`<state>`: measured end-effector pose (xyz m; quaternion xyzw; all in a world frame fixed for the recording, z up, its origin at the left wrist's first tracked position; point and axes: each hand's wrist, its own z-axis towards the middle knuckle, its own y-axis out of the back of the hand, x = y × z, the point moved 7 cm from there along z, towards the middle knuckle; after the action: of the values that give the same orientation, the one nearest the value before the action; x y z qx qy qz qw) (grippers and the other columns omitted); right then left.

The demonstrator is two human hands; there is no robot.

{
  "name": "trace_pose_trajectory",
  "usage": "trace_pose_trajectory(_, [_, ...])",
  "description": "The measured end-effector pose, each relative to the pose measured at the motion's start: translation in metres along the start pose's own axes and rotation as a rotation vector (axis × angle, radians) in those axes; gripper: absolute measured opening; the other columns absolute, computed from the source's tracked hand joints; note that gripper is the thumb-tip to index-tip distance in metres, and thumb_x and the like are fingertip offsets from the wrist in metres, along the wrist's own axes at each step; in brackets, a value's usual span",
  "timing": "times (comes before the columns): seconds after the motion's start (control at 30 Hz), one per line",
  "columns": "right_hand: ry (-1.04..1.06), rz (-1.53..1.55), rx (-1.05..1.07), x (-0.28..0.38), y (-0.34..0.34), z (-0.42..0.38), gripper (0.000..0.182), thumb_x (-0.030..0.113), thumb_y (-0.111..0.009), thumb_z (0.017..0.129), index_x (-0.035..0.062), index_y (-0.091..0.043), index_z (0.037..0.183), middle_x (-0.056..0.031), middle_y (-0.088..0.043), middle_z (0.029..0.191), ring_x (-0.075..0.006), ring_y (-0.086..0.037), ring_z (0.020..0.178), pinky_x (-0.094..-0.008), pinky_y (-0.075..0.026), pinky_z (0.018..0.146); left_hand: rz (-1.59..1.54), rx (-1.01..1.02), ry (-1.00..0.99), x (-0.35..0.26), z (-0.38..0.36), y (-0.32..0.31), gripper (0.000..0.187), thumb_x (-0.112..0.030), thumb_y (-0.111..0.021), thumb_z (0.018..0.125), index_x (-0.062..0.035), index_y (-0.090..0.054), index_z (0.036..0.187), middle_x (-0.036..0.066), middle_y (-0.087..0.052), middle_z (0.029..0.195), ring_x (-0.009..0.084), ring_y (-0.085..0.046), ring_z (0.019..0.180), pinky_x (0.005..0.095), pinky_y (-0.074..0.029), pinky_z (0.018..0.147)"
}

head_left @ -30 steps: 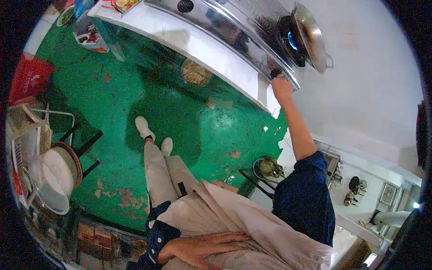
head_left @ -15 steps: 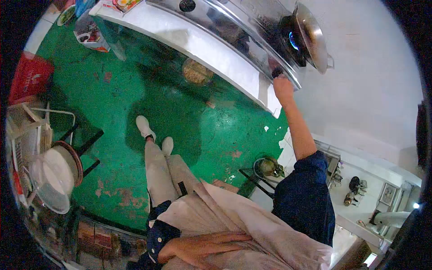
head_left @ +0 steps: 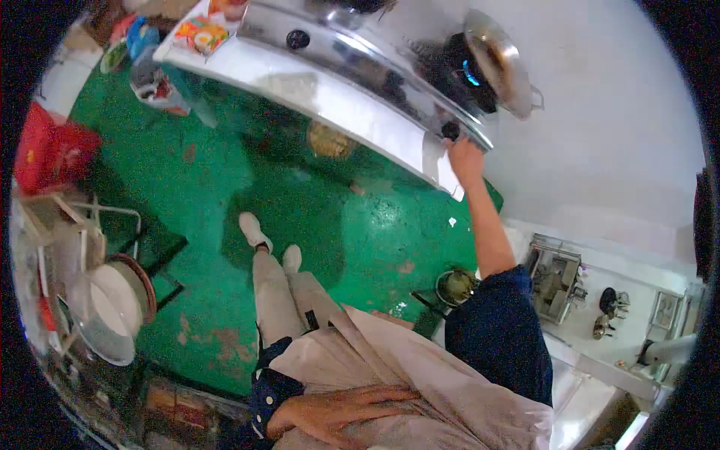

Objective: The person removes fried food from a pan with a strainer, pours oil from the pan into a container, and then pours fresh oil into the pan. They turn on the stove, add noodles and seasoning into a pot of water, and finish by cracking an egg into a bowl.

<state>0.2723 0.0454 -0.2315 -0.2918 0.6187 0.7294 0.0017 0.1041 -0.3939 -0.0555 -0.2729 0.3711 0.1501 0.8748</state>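
Note:
My right hand reaches up to the front of the metal gas stove, its fingers around a black stove knob. A blue flame burns at the burner beyond the knob. Over that burner, a metal wok appears tilted in this view. My left hand lies flat against the beige apron at my waist, fingers stretched out and holding nothing.
A second black knob is farther left on the stove. A colourful food packet lies on the white counter. Red baskets and a white round container stand at left. A sink is at right.
The view has shifted slightly. My right hand stays at the knob, which now shows more clearly past my fingertips. My left hand remains on the apron, and the flame still burns.

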Motion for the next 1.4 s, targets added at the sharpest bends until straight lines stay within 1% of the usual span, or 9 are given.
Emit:
trace_pose_trajectory(0.23, [0.167,0.617,0.424,0.071,-0.034,-0.253,0.039,0.039,-0.053,0.082,0.0018,-0.057,0.096,-0.0201,-0.062,0.091,-0.0375,-0.06,0.085,-0.0485,-0.049,0.07,-0.034,0.195,0.176,-0.029,0.027,-0.031,0.093,-0.07,-0.045,0.077,-0.0027,-0.028,0.139,0.017,-0.018,0.146,0.0329,-0.015,0.136,0.0457,-0.012,0.109])
trace_pose_trajectory(0.27, [0.114,0.666,0.835,0.085,-0.034,-0.306,0.037,0.037,-0.053,0.082,0.0035,-0.057,0.096,-0.0194,-0.062,0.096,-0.038,-0.058,0.09,-0.0494,-0.048,0.073,-0.129,0.19,0.237,-0.029,0.033,-0.027,0.095,-0.071,-0.044,0.076,-0.0011,-0.027,0.139,0.017,-0.02,0.146,0.0326,-0.016,0.135,0.045,-0.012,0.109])
trace_pose_trajectory(0.3, [0.204,0.773,0.605,0.114,-0.116,-0.388,0.031,0.031,-0.051,0.082,0.004,-0.058,0.096,-0.0193,-0.061,0.098,-0.0379,-0.058,0.091,-0.0503,-0.047,0.075,-0.224,0.18,0.299,-0.03,0.039,-0.022,0.097,-0.072,-0.044,0.076,0.0006,-0.026,0.138,0.017,-0.021,0.146,0.0322,-0.017,0.135,0.0442,-0.012,0.109])
trace_pose_trajectory(0.33, [-0.023,0.816,1.007,0.115,-0.066,-0.423,0.029,0.024,-0.048,0.081,0.0031,-0.057,0.098,-0.0199,-0.061,0.1,-0.0374,-0.058,0.093,-0.0506,-0.046,0.078,-0.315,0.191,0.375,-0.031,0.048,-0.018,0.099,-0.072,-0.044,0.075,0.0022,-0.026,0.138,0.017,-0.023,0.145,0.0318,-0.019,0.135,0.0435,-0.013,0.109])
trace_pose_trajectory(0.43, [-0.383,0.861,1.049,0.148,-0.062,-0.561,0.029,0.023,-0.045,0.081,0.0041,-0.061,0.097,-0.0193,-0.062,0.099,-0.0369,-0.059,0.089,-0.0497,-0.046,0.076,-0.336,0.127,0.673,-0.02,0.06,0.003,0.092,-0.068,-0.046,0.077,0.0022,-0.032,0.135,0.02,-0.031,0.14,0.0319,-0.027,0.131,0.0438,-0.017,0.108])
trace_pose_trajectory(0.63, [-2.283,0.66,0.165,0.294,0.021,-0.87,0.034,0.031,-0.045,0.082,0.0025,-0.063,0.086,-0.0228,-0.062,0.089,-0.0405,-0.059,0.081,-0.0506,-0.046,0.07,-0.063,0.427,1.225,0.073,0.055,-0.024,0.073,-0.054,-0.053,0.081,-0.0001,-0.04,0.128,0.022,-0.045,0.129,0.0328,-0.041,0.122,0.0455,-0.028,0.103])
trace_pose_trajectory(0.9, [-2.666,1.02,0.47,0.659,0.108,-0.929,0.031,0.028,-0.05,0.079,0.0019,-0.064,0.09,-0.0209,-0.062,0.089,-0.0383,-0.059,0.083,-0.0482,-0.048,0.072,-0.19,1.05,1.15,0.125,0.015,-0.278,0.073,-0.054,-0.056,0.079,0.0014,-0.043,0.124,0.023,-0.046,0.127,0.034,-0.042,0.122,0.0458,-0.027,0.103])
trace_pose_trajectory(1.23, [-2.739,1.679,-1.805,0.751,0.211,-0.921,0.033,0.032,-0.053,0.08,0.0046,-0.062,0.097,-0.0118,-0.063,0.089,-0.0279,-0.06,0.083,-0.0436,-0.05,0.068,-0.398,1.781,1.449,0.131,-0.243,-0.585,0.07,-0.052,-0.052,0.083,0.0014,-0.042,0.126,0.018,-0.046,0.129,0.0271,-0.04,0.123,0.0391,-0.027,0.103])
trace_pose_trajectory(1.4, [-2.654,1.393,-2.214,0.749,0.219,-0.96,0.034,0.034,-0.055,0.08,0.0073,-0.061,0.101,-0.0074,-0.063,0.091,-0.0231,-0.06,0.083,-0.0408,-0.05,0.066,-0.259,2.041,1.502,0.166,-0.313,-0.666,0.064,-0.049,-0.052,0.084,-0.0002,-0.044,0.124,0.021,-0.048,0.126,0.0305,-0.043,0.121,0.042,-0.032,0.102])
